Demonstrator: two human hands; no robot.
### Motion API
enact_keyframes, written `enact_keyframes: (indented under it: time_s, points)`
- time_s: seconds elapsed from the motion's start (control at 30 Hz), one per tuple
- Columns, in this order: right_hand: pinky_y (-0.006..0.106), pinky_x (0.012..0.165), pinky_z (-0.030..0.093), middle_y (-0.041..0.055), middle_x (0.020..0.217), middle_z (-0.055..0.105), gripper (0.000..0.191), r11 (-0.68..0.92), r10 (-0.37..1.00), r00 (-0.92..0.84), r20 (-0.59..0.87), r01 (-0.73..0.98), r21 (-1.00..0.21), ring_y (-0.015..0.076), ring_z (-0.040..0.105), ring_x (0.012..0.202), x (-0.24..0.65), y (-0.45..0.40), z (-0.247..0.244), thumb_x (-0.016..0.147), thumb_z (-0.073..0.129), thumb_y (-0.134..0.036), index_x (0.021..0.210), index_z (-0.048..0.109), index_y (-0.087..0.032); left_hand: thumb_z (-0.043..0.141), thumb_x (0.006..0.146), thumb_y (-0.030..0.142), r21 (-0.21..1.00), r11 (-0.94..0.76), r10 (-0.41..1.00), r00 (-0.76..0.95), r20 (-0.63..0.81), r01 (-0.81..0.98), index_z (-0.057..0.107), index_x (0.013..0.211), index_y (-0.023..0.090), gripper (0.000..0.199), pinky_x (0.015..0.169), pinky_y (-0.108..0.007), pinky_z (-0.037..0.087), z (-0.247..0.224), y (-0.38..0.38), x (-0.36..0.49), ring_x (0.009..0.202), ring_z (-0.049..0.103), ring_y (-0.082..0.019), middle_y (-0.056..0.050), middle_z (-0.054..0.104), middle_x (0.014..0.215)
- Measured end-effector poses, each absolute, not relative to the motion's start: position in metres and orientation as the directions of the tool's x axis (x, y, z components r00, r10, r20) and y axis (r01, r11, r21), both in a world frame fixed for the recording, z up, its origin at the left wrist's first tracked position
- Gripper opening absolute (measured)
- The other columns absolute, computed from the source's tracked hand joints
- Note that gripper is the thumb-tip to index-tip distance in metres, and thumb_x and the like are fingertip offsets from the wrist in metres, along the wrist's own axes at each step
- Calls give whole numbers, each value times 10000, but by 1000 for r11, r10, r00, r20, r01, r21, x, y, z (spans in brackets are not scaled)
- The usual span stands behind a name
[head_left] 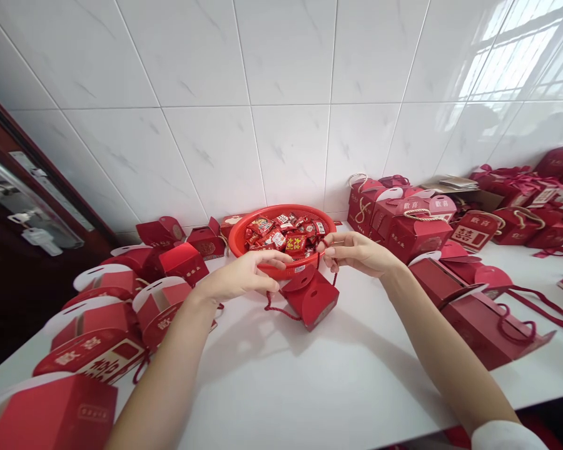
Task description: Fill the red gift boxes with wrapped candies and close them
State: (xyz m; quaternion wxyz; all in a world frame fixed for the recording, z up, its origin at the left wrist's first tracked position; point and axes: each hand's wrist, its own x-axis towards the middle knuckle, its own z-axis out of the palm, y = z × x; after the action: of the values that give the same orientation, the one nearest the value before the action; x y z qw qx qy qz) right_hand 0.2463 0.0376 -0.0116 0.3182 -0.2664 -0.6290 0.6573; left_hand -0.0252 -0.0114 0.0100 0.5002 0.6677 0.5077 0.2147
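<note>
A small red gift box (313, 299) sits tilted on the white table in front of the candy basket, its top flaps partly raised. My right hand (359, 253) is at the box's upper right, thumb and fingers pinched on its dark red cord (334, 279). Just left of the box, my left hand (248, 273) is open, fingers stretched out and thumb apart. A loop of the cord hangs below that thumb; I see nothing in the left fingers. Behind both hands stands the red plastic basket (236, 240), holding red-wrapped candies (294, 242).
Several red gift boxes (98, 340) crowd the table's left side. More boxes (415, 234), some with rope handles, fill the right. Two lie near my right forearm (492, 328). A tiled wall (291, 137) rises behind the white table (319, 387); a dark door (32, 250) is left.
</note>
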Motion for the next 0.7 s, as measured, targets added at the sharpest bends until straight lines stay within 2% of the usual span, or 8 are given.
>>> enact_keyframes:
  time_s: [0.1,0.2,0.27,0.3,0.37,0.5,0.6,0.7]
  points:
    - [282,629,501,17,741,669,350,80,774,-626,89,-42,-996,129,595,638,247,27,-3,757,814,-392,965,659,-157,780,702,268,965,-1,906,409,-110,262,675,1187,217,499,750,-347,605,17,-16,-27,861,696,-195,-113,622,1353]
    - [301,657,520,35,785,686,356,165,803,-580,136,-3,-986,150,622,685,243,18,2,773,800,-391,996,653,-156,792,716,277,997,-54,942,334,33,55,656,1202,228,507,818,-354,601,19,-22,-20,952,674,-201,-103,631,1332]
    - [311,689,532,36,815,687,364,179,797,-588,134,18,-984,156,627,718,239,13,2,770,800,-397,999,643,-161,781,727,294,994,-105,951,292,102,-4,649,1205,230,500,863,-381,593,19,-25,-14,1010,656,-214,-91,625,1334]
    - [310,693,532,30,815,678,374,177,785,-608,121,34,-984,155,621,724,237,12,1,767,799,-403,1004,637,-164,772,735,315,992,-122,950,293,110,23,654,1189,219,479,872,-397,589,19,-26,-12,1000,654,-217,-89,638,1303]
    - [293,660,516,8,774,642,406,190,753,-651,92,82,-978,142,591,696,232,12,-3,763,797,-424,1025,623,-167,751,755,366,968,-152,943,322,81,199,680,1124,193,414,877,-404,572,17,-26,-10,949,657,-216,-79,684,1184]
    - [260,587,452,-24,717,576,461,245,753,-655,60,194,-950,124,528,647,230,17,-11,773,768,-478,1058,583,-167,668,802,443,766,-209,908,412,-79,608,722,927,188,288,775,-317,522,13,-26,-13,862,661,-222,-40,727,918]
    - [254,559,406,-51,671,500,423,293,764,-643,55,270,-917,118,477,617,232,21,-16,790,737,-492,1016,570,-177,602,826,474,635,-237,873,448,-193,735,685,811,193,293,641,-280,466,6,-24,-13,761,644,-218,-32,707,796]
    - [250,530,350,-61,645,445,330,355,760,-649,37,366,-860,112,440,586,233,22,-19,806,702,-456,932,560,-186,636,774,460,575,-236,895,406,-186,784,671,789,200,263,608,-275,434,-8,-18,-9,756,636,-228,-41,708,809]
